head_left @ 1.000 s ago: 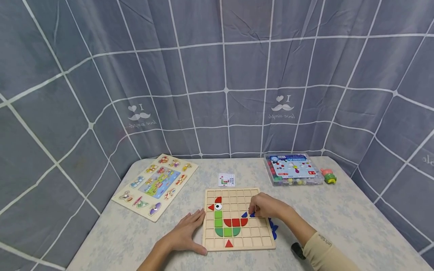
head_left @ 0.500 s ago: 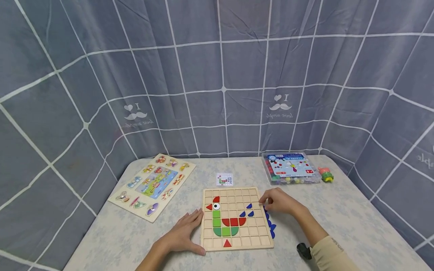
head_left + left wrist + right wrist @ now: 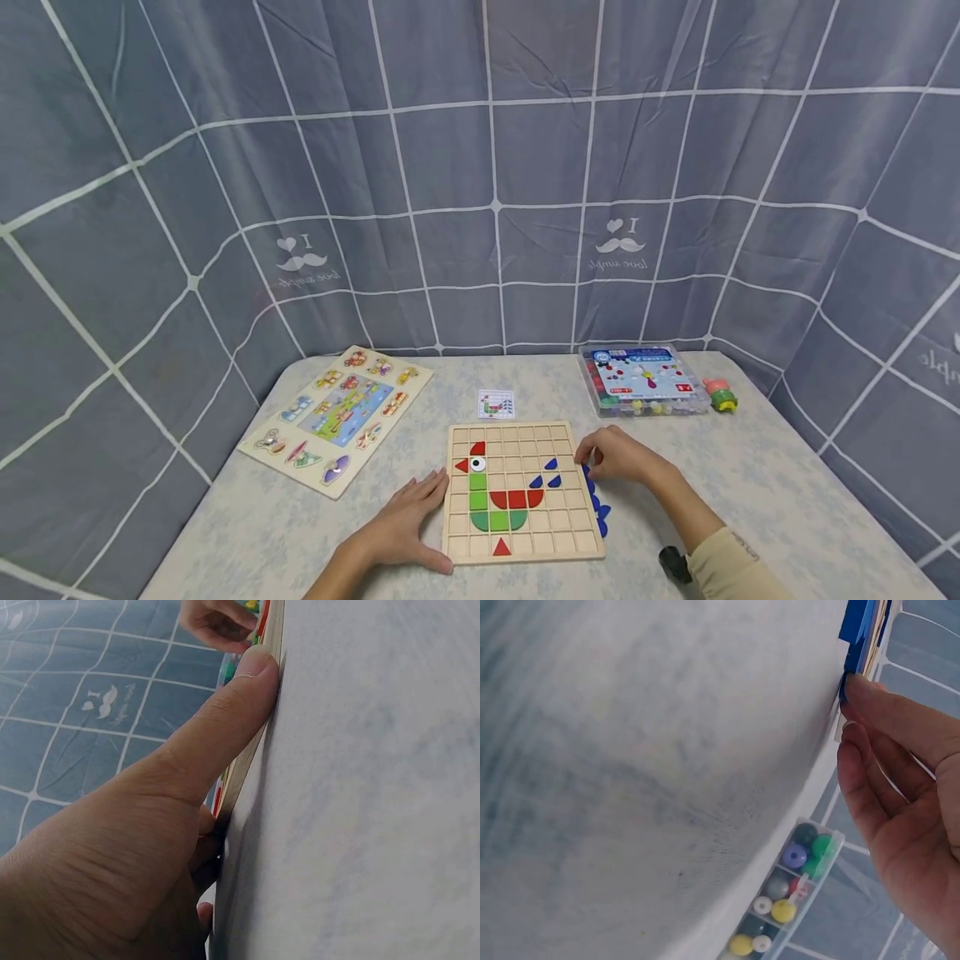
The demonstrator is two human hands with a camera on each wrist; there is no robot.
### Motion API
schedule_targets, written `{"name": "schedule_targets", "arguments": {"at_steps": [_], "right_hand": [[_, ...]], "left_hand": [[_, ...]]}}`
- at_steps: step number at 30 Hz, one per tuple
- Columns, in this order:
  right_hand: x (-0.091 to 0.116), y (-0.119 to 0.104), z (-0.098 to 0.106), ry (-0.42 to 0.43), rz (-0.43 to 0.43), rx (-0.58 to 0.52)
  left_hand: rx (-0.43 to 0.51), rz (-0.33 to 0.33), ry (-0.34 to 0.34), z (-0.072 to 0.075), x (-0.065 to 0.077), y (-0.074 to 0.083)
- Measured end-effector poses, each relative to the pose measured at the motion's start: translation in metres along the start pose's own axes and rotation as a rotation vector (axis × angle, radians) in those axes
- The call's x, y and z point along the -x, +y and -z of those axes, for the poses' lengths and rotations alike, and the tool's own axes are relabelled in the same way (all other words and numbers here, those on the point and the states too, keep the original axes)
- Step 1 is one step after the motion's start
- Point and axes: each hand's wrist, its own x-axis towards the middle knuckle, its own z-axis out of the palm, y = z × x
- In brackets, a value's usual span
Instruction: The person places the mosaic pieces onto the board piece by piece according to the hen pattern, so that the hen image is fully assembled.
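Note:
A wooden grid board (image 3: 577, 525) lies on the table with red, green and blue pieces forming a bird shape. Three blue pieces (image 3: 555, 481) sit in its cells at the right. Along the left edge rests my left hand (image 3: 401, 525), fingers extended and thumb at the near corner; its thumb (image 3: 225, 712) touches the board's side in the left wrist view. My right hand (image 3: 618, 456) is at the board's right edge. There, in the right wrist view, its thumb and forefinger pinch a small blue piece (image 3: 844, 688). More blue pieces (image 3: 601, 512) lie beside that edge.
Beyond the board lies a small pattern card (image 3: 497, 404). A picture puzzle board (image 3: 420, 379) is at the left. At the back right stand a clear plastic box (image 3: 645, 382) of beads and a small pink-and-green toy (image 3: 722, 395). A grey curtain (image 3: 540, 167) surrounds the table.
My right hand has left the grid and moved right to the blue pieces beside the board, uncovering three blue pieces in the cells. The left hand stays at the left edge.

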Motion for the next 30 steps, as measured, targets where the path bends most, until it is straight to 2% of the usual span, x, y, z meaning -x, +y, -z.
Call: {"name": "schedule_targets", "arguments": {"at_steps": [6, 13, 19, 22, 30], "right_hand": [[0.005, 0.002, 0.0, -0.004, 0.018, 0.005], [0.011, 0.011, 0.004, 0.033, 0.009, 0.015], [0.008, 0.015, 0.008, -0.008, 0.024, -0.043], [0.006, 0.016, 0.009, -0.025, 0.048, -0.041], [0.008, 0.018, 0.008, -0.043, 0.043, -0.029]], "left_hand": [[-0.002, 0.002, -0.005, -0.001, 0.0, 0.001], [0.001, 0.003, 0.005, 0.0, 0.002, 0.002], [0.003, 0.015, 0.012, 0.001, 0.001, 0.002], [0.002, 0.019, 0.016, 0.002, 0.001, 0.001], [-0.011, 0.005, 0.009, 0.001, 0.0, 0.002]]}}
